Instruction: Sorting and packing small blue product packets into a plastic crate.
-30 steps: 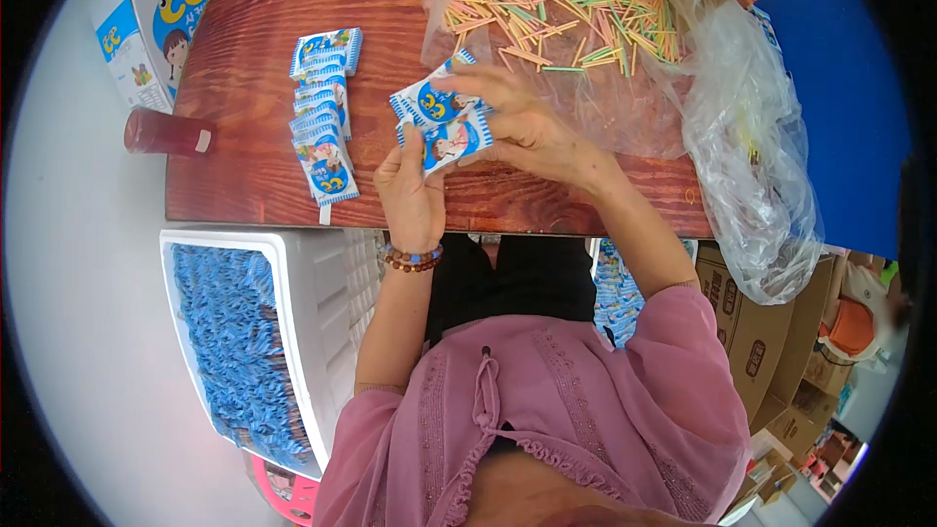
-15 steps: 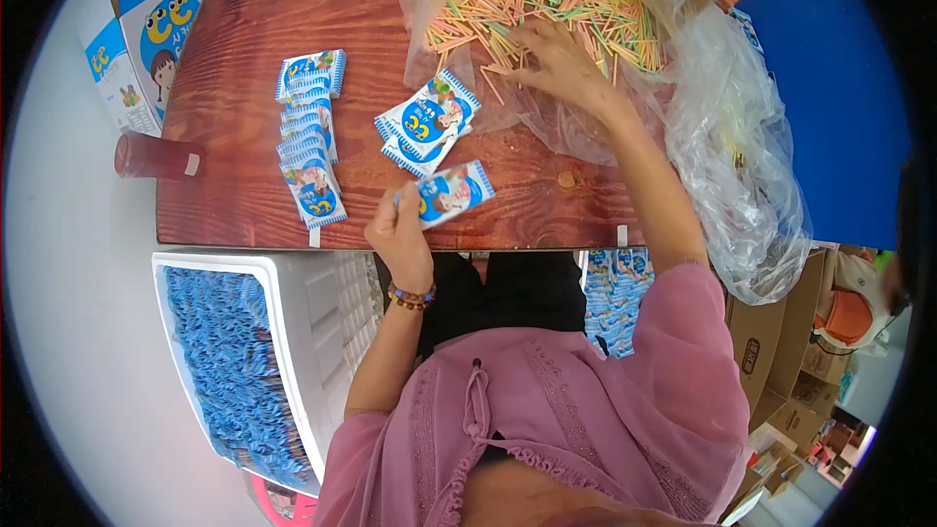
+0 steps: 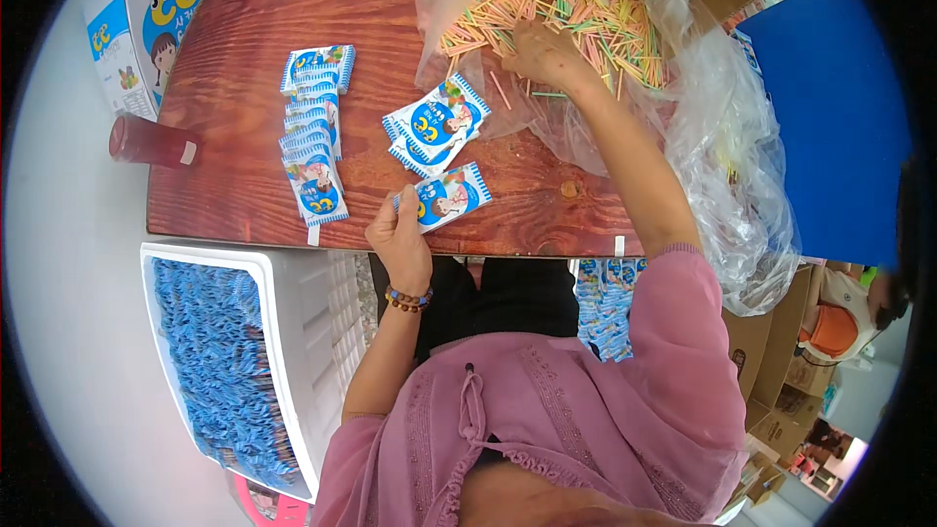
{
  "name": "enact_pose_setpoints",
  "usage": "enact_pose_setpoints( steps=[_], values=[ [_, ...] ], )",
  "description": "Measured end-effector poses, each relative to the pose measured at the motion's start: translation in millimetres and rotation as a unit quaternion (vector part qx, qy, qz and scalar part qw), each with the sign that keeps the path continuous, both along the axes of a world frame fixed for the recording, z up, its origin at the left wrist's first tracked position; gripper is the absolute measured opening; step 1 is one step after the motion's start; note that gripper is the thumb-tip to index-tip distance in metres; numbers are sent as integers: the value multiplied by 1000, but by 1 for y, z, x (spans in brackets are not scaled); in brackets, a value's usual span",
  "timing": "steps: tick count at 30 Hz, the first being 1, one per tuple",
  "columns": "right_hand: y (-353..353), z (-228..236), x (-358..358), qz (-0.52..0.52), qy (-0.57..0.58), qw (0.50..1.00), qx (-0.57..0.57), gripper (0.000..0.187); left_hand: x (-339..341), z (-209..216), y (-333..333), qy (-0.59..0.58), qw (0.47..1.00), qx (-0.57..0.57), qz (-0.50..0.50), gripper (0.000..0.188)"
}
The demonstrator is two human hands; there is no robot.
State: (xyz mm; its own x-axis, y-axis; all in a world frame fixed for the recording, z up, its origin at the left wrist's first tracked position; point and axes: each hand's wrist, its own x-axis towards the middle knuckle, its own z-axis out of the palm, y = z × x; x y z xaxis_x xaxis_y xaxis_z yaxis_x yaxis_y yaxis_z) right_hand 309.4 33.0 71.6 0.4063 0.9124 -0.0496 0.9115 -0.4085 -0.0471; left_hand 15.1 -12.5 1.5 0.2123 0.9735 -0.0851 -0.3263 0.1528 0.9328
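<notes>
My left hand [image 3: 398, 232] pinches one end of a small blue-and-white packet [image 3: 451, 199] just above the table's near edge. At the near side of a heap of thin pastel sticks [image 3: 586, 15], my right hand [image 3: 545, 57] has its fingers curled down into the sticks; the fingertips are partly hidden. The sticks are pink, orange, yellow and green and lie on a clear plastic bag [image 3: 717, 127]. Beyond the held packet, a few matching packets [image 3: 436, 124] form a loose stack. Left of them, several more packets [image 3: 314, 146] overlap in a row.
A reddish cup [image 3: 146, 142] lies at the left edge of the wooden table [image 3: 234, 68]. Below stands a white foam box [image 3: 298, 332] filled with blue packets [image 3: 215, 351]. Printed cartons [image 3: 168, 20] are at far left, a blue panel [image 3: 830, 117] at right. More packets [image 3: 603, 307] sit under the table.
My right hand's spread fingers have curled in at the sticks. The packet in my left hand has barely moved. The whole view has shifted slightly.
</notes>
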Motion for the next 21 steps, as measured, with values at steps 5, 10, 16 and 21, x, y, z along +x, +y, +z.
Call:
enact_pose_setpoints(
  steps=[5,10,16,21],
  values=[
    [5,8,-8,-25,80,991,-104,44,-4,-4,1,-19,1000,7,-14,17],
    [-7,-19,8,0,82,996,-26,43,-3,-3,-1,7,999,16,-31,18],
    [-19,-31,23,-19,183,982,45,51,-3,5,-1,6,1000,9,-26,16],
    [-15,-25,32,-53,306,940,141,55,-8,2,0,11,1000,8,-21,16]
  ],
)
